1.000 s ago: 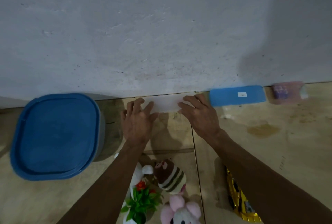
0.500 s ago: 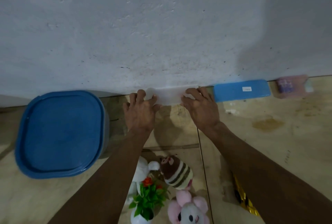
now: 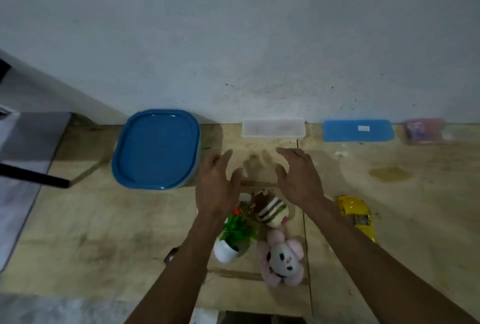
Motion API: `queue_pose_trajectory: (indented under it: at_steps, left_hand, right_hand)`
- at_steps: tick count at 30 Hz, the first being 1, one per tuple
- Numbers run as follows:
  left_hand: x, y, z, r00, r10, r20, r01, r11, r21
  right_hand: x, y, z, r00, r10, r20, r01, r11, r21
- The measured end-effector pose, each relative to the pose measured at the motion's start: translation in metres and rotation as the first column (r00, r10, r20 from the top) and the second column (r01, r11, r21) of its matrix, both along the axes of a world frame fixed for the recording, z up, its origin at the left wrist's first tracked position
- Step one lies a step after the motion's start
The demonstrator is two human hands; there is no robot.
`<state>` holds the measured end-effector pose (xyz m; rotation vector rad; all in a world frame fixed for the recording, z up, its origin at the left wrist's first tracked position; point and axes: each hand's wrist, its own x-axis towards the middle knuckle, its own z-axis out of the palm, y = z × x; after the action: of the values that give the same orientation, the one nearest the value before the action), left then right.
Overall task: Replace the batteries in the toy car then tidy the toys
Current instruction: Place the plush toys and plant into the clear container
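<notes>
A clear rectangular box [image 3: 273,128] stands on the floor against the wall. My left hand [image 3: 217,186] and my right hand [image 3: 298,175] hover in front of it, both with fingers spread and holding nothing. Its blue lid [image 3: 358,130] lies flat to the right by the wall. The yellow toy car [image 3: 357,216] lies on the floor right of my right forearm. Below my hands are a striped plush [image 3: 268,209], a pink plush [image 3: 283,258] and a small potted plant [image 3: 233,238].
A big container with a blue lid [image 3: 157,148] stands left of the clear box. A pink packet [image 3: 423,131] lies by the wall at far right. A grey mat [image 3: 18,188] and a black bar [image 3: 33,175] are at the left.
Both hands let go of the clear box and drew back toward me. The box stays against the wall. The view pulled back and shifted, showing more floor.
</notes>
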<state>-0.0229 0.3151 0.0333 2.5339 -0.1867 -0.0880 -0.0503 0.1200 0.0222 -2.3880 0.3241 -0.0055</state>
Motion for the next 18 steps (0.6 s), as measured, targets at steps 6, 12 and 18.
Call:
queue_pose_trajectory:
  at_steps: [6,12,18]
  left_hand:
    - [-0.056,0.077,0.009,0.971,0.236,-0.039,-0.237,0.972,-0.011]
    - [-0.039,0.144,0.011,0.917,0.394,-0.069,-0.393,0.919,0.016]
    - [0.040,0.206,0.013,0.904,0.409,-0.129,-0.401,0.913,0.080]
  right_hand:
    - [-0.039,0.073,0.022,0.999,0.035,-0.003,-0.034,0.986,0.161]
    - [-0.026,0.139,0.030,0.997,0.075,-0.024,-0.069,0.982,0.174]
    - [0.043,0.201,0.030,0.994,-0.051,-0.094,0.066,0.983,0.172]
